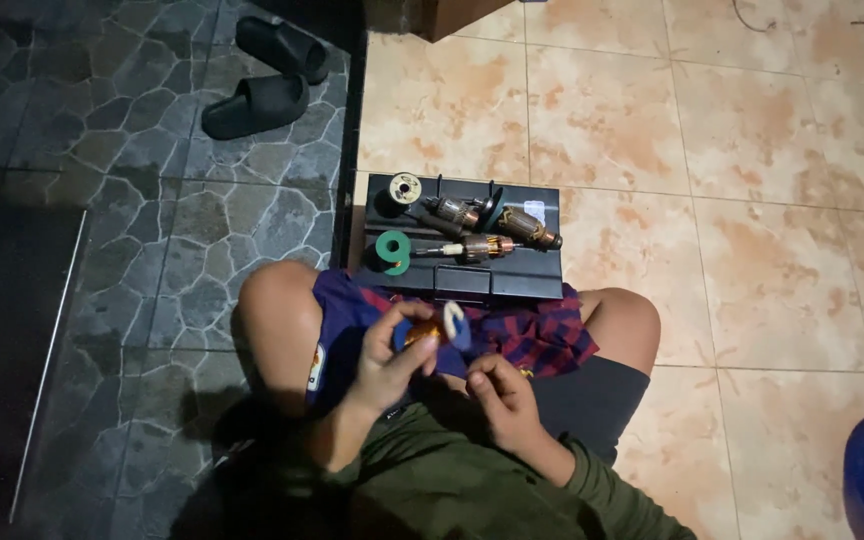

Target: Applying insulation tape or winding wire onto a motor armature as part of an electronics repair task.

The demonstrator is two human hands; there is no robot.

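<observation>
From the head view, my left hand (pixel 384 362) grips a small motor armature (pixel 434 328) with a blue end over my lap, while my right hand (pixel 500 392), at its 4 o'clock, pinches closed on something too fine to make out. I judge this a winding step, calling next for steady tension; more armatures lie on the black case (pixel 512 282) at 12 o'clock.

Floor (pixel 752 150): beige marbled tiles to the right, dark stone-pattern paving to the left. On the tiles, a black case (pixel 512 280). On its lid: three motor armatures (pixel 497 232), a green tape roll (pixel 392 250), a small wire spool (pixel 405 188). On the paving: two black sandals (pixel 267 75).
</observation>
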